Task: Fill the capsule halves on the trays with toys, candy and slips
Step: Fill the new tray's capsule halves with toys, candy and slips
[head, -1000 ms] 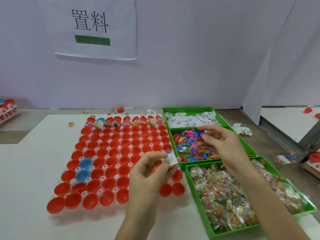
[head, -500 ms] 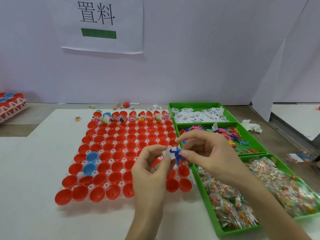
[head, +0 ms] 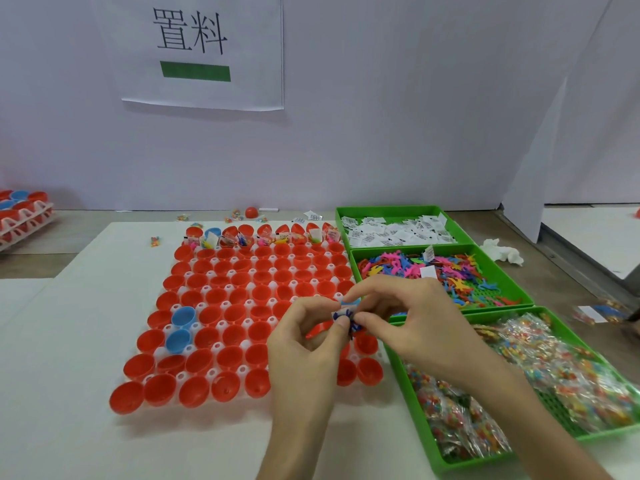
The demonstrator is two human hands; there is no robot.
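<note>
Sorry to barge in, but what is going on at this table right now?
A person is filling toy capsules. The left hand pinches a white slip and the right hand a small blue toy, pressed together above the tray of mostly red capsule halves. Only the far row holds contents. Green bins of slips, toys and candy packets sit to the right.

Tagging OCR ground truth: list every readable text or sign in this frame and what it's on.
"置料": large black print on the white paper sheet on the wall, above a plain green bar.
Black print on the slips in the far green bin: too small to read.
The held slip, pinched by the left hand against the blue toy in the right hand: nothing legible.
</note>
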